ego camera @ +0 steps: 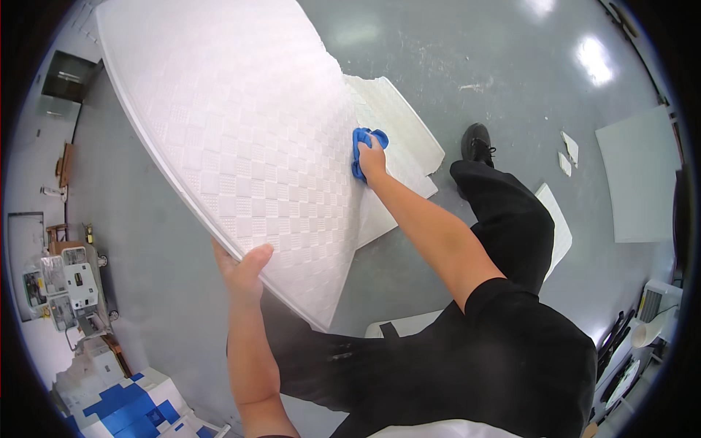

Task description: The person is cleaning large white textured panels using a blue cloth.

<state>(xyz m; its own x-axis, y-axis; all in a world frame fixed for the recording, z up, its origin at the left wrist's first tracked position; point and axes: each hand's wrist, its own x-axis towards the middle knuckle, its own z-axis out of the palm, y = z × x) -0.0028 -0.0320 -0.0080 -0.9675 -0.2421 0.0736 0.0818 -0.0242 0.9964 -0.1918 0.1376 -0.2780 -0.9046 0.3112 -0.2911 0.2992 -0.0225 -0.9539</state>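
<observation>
A large white panel with an embossed checker pattern (263, 164) stands tilted before me, filling the upper left. My left hand (246, 268) grips its near-left rim, thumb on the patterned face and fingers behind the edge. My right hand (373, 159) holds a crumpled blue cloth (360, 156) at the panel's right side. Part of the cloth is hidden by that hand. Behind the panel, broken white sheet pieces (405, 126) lie on the grey floor (416, 49).
Small white fragments (570, 149) and another white piece (557, 232) lie right of my leg. A pale flat panel (638, 178) is at the far right. A wheeled cart with clear bins (63, 279) stands left, above a blue-and-white item (131, 408).
</observation>
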